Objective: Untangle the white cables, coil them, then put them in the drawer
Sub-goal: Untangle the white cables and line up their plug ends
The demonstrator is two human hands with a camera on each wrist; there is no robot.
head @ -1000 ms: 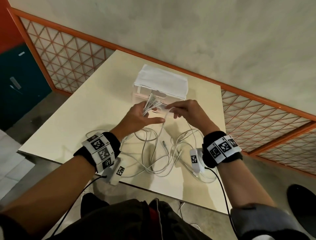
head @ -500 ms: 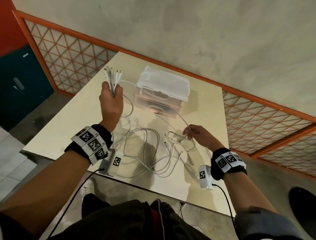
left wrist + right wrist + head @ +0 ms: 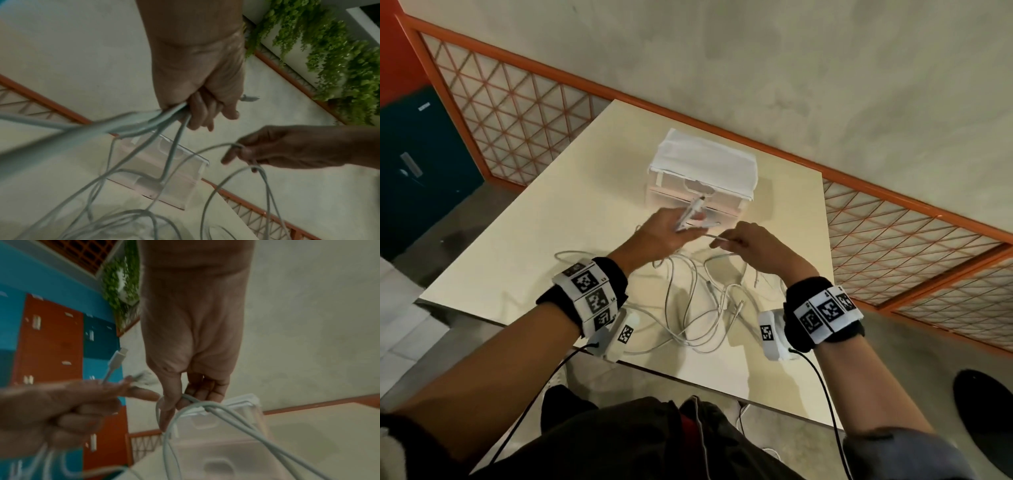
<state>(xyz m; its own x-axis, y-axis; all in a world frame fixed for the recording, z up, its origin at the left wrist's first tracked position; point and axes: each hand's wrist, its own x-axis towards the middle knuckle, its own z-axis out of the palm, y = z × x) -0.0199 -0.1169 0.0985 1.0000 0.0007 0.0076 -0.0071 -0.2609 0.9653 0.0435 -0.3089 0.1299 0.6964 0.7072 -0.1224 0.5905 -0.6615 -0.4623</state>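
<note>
A tangle of white cables (image 3: 698, 308) lies on the cream table (image 3: 524, 260) below both hands. My left hand (image 3: 667, 233) grips a bundle of cable ends, their plugs (image 3: 697, 207) sticking out toward the drawer unit; the fist (image 3: 205, 110) is closed round several strands (image 3: 144, 123). My right hand (image 3: 743, 240) pinches a loop of cable (image 3: 197, 404) between thumb and fingers (image 3: 168, 412), close beside the left. A plug (image 3: 118, 357) shows above the left hand (image 3: 61, 410). A small translucent drawer unit (image 3: 702, 185) stands behind the hands, its drawers closed.
A white cloth (image 3: 705, 157) covers the drawer unit's top. An orange lattice railing (image 3: 524, 113) and a concrete wall run behind the table. The table's near edge (image 3: 688, 380) lies just past my wrists. A dark round object (image 3: 986, 411) sits on the floor at right.
My left hand, raised high to the left half a second ago with the plug bundle, has come back down beside the right. The right hand has moved up and left to meet it.
</note>
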